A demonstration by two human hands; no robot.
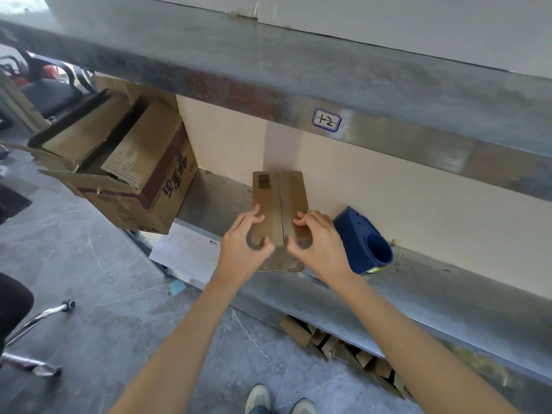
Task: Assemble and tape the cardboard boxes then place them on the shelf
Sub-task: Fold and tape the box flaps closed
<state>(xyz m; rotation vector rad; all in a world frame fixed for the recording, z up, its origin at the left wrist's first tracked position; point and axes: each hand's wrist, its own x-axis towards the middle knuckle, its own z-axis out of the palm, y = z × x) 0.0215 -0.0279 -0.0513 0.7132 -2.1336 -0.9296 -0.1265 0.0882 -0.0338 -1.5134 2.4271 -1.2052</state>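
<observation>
On the metal shelf (418, 282), near its front edge: one small cardboard box (279, 198), lying flat, closed, with a barcode (263, 182) printed at the far left of the top face. Its centre seam runs away from the viewer, with what looks like a strip of tape over it.

- Left hand (243, 246): fingers curled, tips on the top face left of the seam, thumb at the near end of the box; it holds the box.
- Right hand (318, 243): likewise curled, fingertips on the top face right of the seam, thumb close to the seam at the near end; it holds the box.
- Blue tape dispenser (363, 239): on the same shelf, just beside the right hand, against the back wall.
- Large cardboard box (143, 174): at the left end of the shelf, flaps open, tilted and overhanging the shelf edge; well apart from the small box.
- Handwritten label (326, 120): stuck on the front edge of the shelf above, reading "1-2".
- Flattened cardboard pieces (343, 345): stacked under the shelf, at floor level.
- Floor (89, 264): grey, marbled; chrome chair base (35, 321) at left, two shoes (258, 397) at the bottom edge.
</observation>
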